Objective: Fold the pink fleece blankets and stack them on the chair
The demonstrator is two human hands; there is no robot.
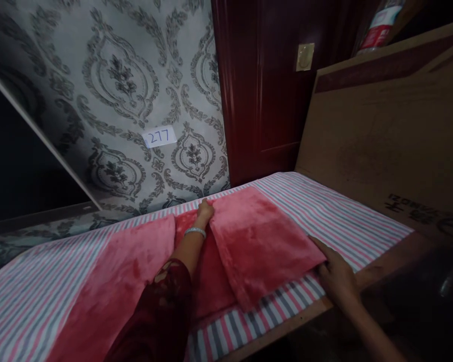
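A pinkish-red plush cloth [264,236] lies across a striped cover, with its right part folded over in a flap. My left hand [205,212], below a wrist with a silvery bracelet, is closed on the far left corner of that flap. At the near right corner, my right hand [334,271] pinches the cloth's edge, thumb underneath and fingers on top. Between the flap and the left part, a darker red layer shows. My left forearm and its dark red sleeve hide some of the cloth.
The striped cover [309,201] spreads over a table with a brown edge. A patterned wall with a paper label [159,136] stands behind, beside a dark red door [264,90]. A large cardboard box [381,136] is at right, a bottle [381,27] above it. A dark panel [26,156] leans left.
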